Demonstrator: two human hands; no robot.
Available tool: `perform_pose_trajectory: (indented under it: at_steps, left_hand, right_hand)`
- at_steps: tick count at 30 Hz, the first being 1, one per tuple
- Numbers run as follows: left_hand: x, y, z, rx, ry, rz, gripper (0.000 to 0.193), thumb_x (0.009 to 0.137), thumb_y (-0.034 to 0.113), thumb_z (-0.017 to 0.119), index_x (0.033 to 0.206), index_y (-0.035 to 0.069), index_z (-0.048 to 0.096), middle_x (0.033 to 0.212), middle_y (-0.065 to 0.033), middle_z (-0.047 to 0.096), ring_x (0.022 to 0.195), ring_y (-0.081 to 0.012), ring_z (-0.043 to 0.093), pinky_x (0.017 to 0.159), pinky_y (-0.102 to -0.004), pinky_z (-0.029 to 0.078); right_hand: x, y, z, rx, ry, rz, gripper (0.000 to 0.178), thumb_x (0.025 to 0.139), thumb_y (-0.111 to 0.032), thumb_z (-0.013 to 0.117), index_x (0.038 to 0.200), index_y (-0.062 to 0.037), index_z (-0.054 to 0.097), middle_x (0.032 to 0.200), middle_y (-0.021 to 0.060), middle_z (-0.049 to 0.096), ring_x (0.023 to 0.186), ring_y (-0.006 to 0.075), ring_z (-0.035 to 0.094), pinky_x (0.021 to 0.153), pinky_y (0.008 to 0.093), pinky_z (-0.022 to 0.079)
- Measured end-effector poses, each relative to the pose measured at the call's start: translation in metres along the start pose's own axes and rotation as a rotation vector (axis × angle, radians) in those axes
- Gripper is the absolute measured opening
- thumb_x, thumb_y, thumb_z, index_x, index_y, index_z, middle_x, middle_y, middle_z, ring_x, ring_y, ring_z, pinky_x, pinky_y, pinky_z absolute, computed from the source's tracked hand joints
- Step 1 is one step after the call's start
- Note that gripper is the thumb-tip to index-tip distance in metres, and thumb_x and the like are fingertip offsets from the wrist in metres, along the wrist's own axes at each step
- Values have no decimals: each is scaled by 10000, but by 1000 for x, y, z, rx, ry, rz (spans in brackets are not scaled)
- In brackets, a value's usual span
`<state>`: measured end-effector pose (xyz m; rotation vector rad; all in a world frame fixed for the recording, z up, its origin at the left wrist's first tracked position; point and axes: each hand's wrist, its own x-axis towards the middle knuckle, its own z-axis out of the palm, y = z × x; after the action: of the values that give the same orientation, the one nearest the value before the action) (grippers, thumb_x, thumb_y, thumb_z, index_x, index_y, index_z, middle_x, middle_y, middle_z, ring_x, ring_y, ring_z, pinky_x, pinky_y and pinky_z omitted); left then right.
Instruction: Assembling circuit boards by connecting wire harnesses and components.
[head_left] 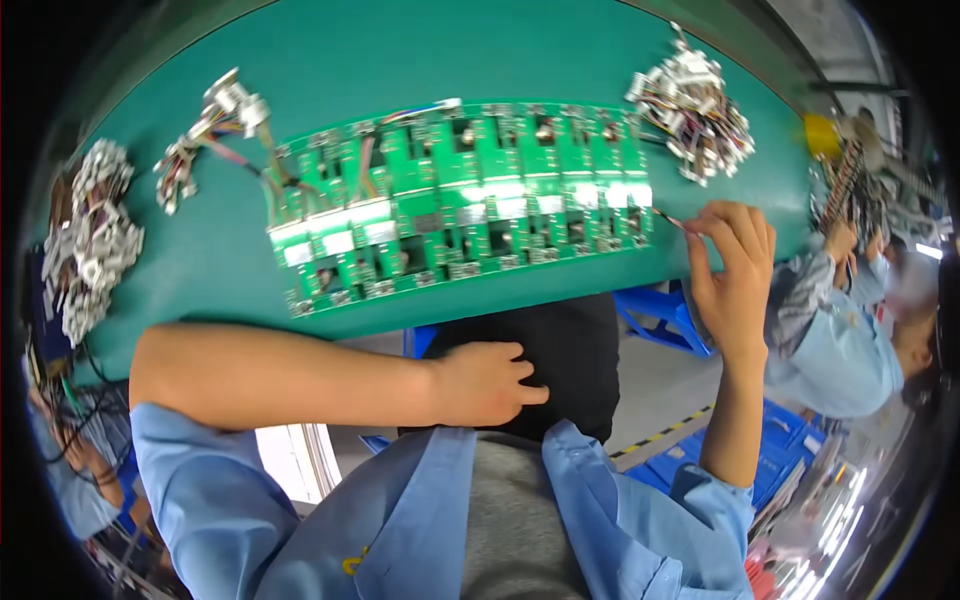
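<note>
At nine o'clock a pile (100, 240) of white plugs and tangled wires sits on the green table (430, 50); a smaller bundle (228, 105) of the same sort lies at ten, its wires reaching the near board. Around seven o'clock the wearer's blue shirt (400, 530) carries a small yellow mark (355, 560), cut by a fold and too unclear to read. The board (430, 175), a long green panel of repeated circuit units, lies flat on the table above the centre, toward twelve. Any print on it is too fine to make out; bright white patches run in a row along its middle, amid dark and silvery parts, with coloured wires on its left half. Its long axis runs from just below nine o'clock to just above three, the wired end facing nine. Below it, at six, the left hand (490, 385) is over a black surface (575, 360), fingers bent and slightly parted; whether they grip anything cannot be told. A thin tool (670, 218) aims toward ten o'clock at the board's right end, contact unclear, its other end pinched between thumb and forefinger of the right hand (735, 270) at three. Between one and two lies another plug heap (695, 115).
</note>
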<state>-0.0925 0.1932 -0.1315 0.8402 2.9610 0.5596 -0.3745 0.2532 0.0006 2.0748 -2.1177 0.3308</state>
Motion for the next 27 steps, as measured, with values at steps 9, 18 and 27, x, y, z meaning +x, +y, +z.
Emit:
perform_pose_trajectory:
  at_steps: [9, 18, 27]
  left_hand:
    - [1, 2, -7, -1, -124, 13, 116, 918, 152, 680, 958, 183, 783, 1459, 32, 546, 1000, -212, 588, 897, -340, 445]
    - [6, -3, -14, -25, -179, 44, 133, 923, 154, 678, 977, 190, 794, 1477, 29, 541, 1018, -212, 593, 907, -349, 440]
    - [8, -3, -23, -57, -282, 35, 144, 935, 155, 669, 988, 186, 800, 1478, 27, 541, 1025, -219, 594, 923, -356, 434]
  right_hand:
    - [14, 12, -27, 125, -183, 152, 99, 860, 18, 683, 953, -14, 688, 1040, 84, 648, 913, 236, 576, 877, 328, 463]
    - [108, -104, 27, 935, -46, -165, 85, 828, 45, 715, 902, 5, 700, 1034, 115, 662, 953, 222, 588, 865, 326, 462]
    - [134, -123, 39, 707, -194, -323, 93, 797, -3, 754, 881, -36, 730, 1073, 78, 656, 974, 214, 569, 931, 356, 409]
